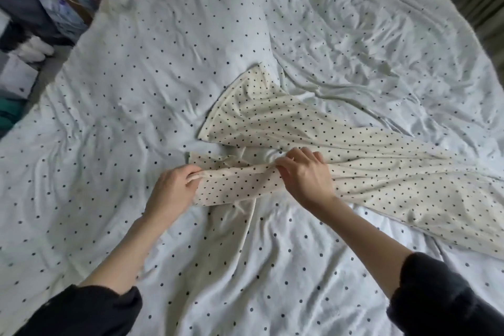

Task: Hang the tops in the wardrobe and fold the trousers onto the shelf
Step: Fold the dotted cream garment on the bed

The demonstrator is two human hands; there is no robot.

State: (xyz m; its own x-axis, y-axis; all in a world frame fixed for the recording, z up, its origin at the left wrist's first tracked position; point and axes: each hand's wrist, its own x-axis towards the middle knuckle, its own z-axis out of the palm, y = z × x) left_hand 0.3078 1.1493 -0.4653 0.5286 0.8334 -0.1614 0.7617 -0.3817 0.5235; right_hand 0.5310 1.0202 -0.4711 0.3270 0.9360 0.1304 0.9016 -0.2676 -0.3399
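Trousers (313, 142) in cream cloth with dark dots lie spread across the bed (191, 35), which wears a white dotted cover; in the head view one leg fans away from the hands and the other runs between them; the left hand (171, 188) pinches that nearer leg at its hem end, fingers curled round the cloth; the right hand (302, 174) grips the same leg further along, beside the crotch; folding looks under way, probably straightening the leg; next, I judge, the legs must be laid together; clutter (30, 35) sits off the bed's left edge.
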